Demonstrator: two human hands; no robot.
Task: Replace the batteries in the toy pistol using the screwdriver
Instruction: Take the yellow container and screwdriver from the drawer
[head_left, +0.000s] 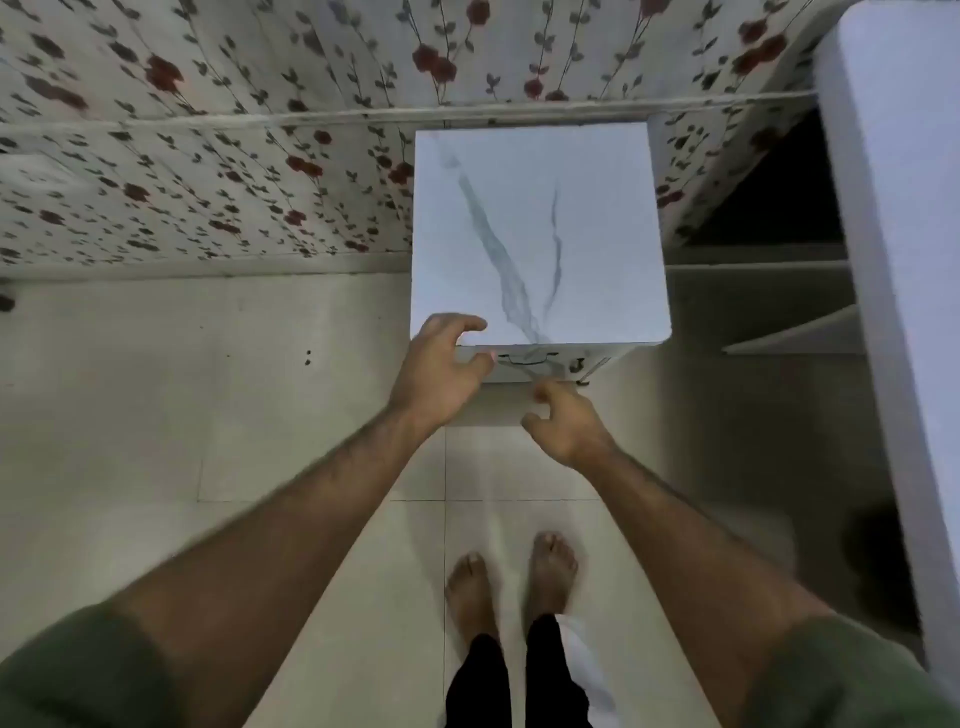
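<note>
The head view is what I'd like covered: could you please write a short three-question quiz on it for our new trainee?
1. True or false: the toy pistol and the screwdriver lie on the marble-patterned cabinet top.
2. Which hand reaches the near left corner of the cabinet top? A) left hand B) right hand C) neither
3. Fill in: both hands have spread, relaxed fingers and hold ____.

Key
1. False: neither is in view, and nothing shows on the top.
2. A: its fingers are at that corner; the right hand is lower, before the cabinet front.
3. Nothing.
</note>
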